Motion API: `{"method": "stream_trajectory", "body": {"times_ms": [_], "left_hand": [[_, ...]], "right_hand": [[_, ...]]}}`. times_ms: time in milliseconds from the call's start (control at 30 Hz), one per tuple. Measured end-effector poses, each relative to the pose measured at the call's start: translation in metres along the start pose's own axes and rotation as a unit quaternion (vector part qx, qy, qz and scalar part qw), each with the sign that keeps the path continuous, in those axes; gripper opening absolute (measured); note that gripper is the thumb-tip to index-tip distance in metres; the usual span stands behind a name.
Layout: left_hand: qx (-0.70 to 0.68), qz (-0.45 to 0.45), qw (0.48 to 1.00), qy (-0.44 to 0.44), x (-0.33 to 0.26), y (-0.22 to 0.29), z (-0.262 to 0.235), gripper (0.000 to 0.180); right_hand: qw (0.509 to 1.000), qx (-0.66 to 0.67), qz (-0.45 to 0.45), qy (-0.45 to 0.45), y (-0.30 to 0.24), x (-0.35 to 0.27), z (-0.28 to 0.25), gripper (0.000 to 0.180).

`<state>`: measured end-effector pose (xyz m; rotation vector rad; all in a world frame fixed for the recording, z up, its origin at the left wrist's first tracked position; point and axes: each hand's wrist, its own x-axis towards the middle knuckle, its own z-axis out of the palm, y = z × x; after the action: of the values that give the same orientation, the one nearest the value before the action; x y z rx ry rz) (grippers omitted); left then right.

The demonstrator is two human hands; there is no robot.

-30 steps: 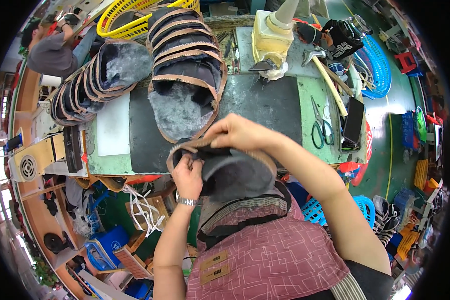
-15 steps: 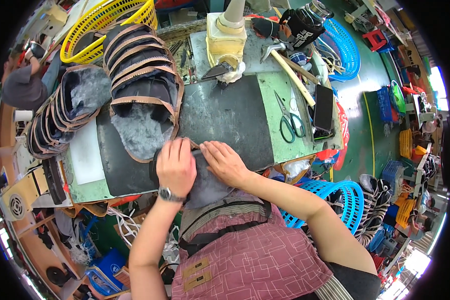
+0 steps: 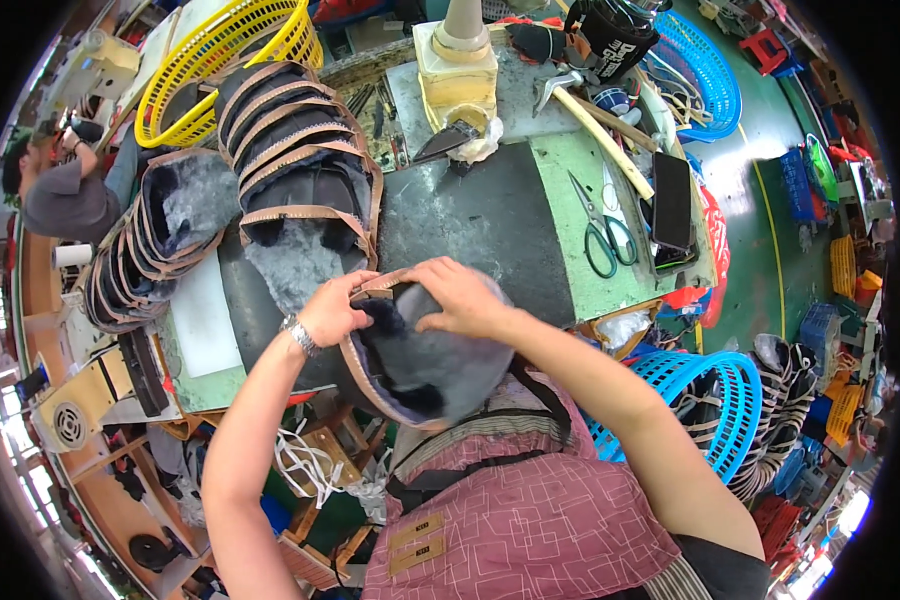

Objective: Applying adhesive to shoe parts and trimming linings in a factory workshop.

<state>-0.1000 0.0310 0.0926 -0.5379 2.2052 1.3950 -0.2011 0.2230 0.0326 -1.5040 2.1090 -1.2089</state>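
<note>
I hold a grey fur-lined slipper (image 3: 455,365) over the table's front edge, close to my apron. Its tan-edged opening is turned up and to the left, and the dark and grey fuzzy lining shows. My left hand (image 3: 332,310) grips the tan rim at its far left, with the thumb at the inner side. My right hand (image 3: 462,300) is closed over the far rim, thumb inside the opening. A stack of similar slippers (image 3: 305,190) lies just beyond my left hand, and a second stack (image 3: 160,235) leans farther left.
Scissors (image 3: 602,232), a wooden-handled hammer (image 3: 605,145) and a black phone (image 3: 673,200) lie on the table's right side. A cream machine post (image 3: 457,75) stands at the back. A yellow basket (image 3: 155,100) is far left; a blue basket (image 3: 735,410) is at lower right.
The slipper has been turned and opened, so its lining and tan rim now face up. My left hand has moved down and left, my right slightly right. The view has shifted a little.
</note>
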Motion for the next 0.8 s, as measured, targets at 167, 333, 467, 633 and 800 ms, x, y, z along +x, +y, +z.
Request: {"method": "stream_trajectory", "body": {"times_ms": [167, 333, 467, 633, 800], "left_hand": [[-0.278, 0.094, 0.956, 0.003, -0.022, -0.006, 0.028, 0.087], [-0.143, 0.109, 0.975, -0.130, -0.051, -0.015, 0.044, 0.065], [-0.211, -0.007, 0.973, -0.095, -0.061, -0.018, 0.052, 0.046], [-0.096, 0.043, 0.991, -0.079, -0.079, 0.012, 0.038, 0.021], [-0.150, 0.030, 0.986, -0.068, -0.084, 0.016, 0.042, 0.014]], "right_hand": [[0.969, 0.028, -0.221, -0.107, -0.002, 0.017, -0.039, 0.023], [0.901, -0.087, -0.411, -0.104, -0.023, -0.038, -0.050, 0.013], [0.895, -0.108, -0.408, -0.145, -0.032, -0.049, -0.054, 0.016], [0.898, -0.121, -0.401, -0.136, -0.036, -0.047, -0.064, 0.015], [0.952, -0.017, -0.271, -0.141, -0.039, -0.046, -0.066, 0.021]]}}
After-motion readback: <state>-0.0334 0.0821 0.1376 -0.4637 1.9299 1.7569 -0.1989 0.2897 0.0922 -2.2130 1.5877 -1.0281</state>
